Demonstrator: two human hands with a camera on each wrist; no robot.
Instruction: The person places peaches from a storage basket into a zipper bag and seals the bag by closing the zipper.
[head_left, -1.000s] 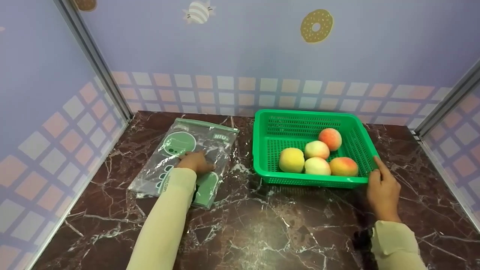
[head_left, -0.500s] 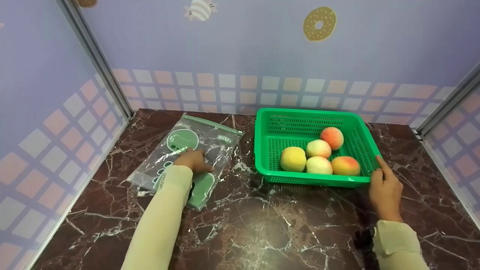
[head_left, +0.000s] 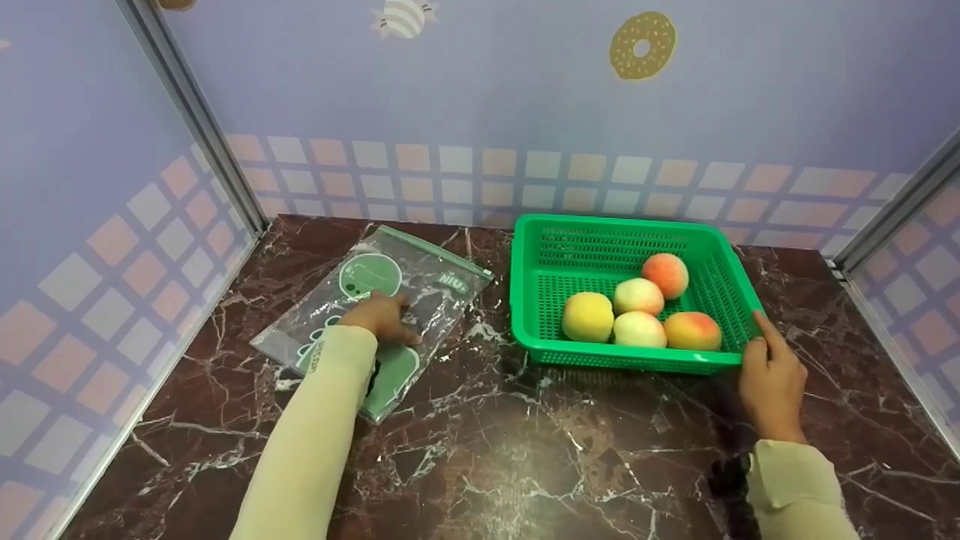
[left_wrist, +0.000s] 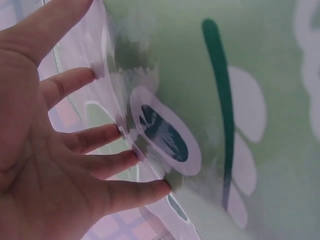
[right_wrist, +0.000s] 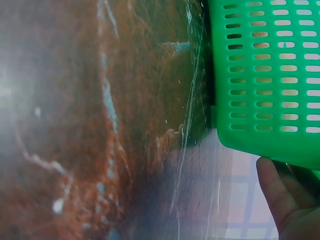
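Light, even fingertip pressure should spare the clear zip bag [head_left: 433, 304] creases. It lies beneath the left grip [head_left: 381, 318], whose spread fingertips touch it, toward the far-left corner of the surface [head_left: 510, 465]. The right grip [head_left: 773, 386], visible fingers extended, touches the near-right corner of the green plastic basket [head_left: 630, 359] of peaches [head_left: 639, 331].

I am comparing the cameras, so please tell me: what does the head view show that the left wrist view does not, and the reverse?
Only the head view shows the green basket, the five peach-like fruits inside it and the person's right grip at its corner.

Only the left wrist view shows the palm side of the left grip, its fingers spread against the printed bag.

Both show the left grip, this bag and some coloured squares of the wall.
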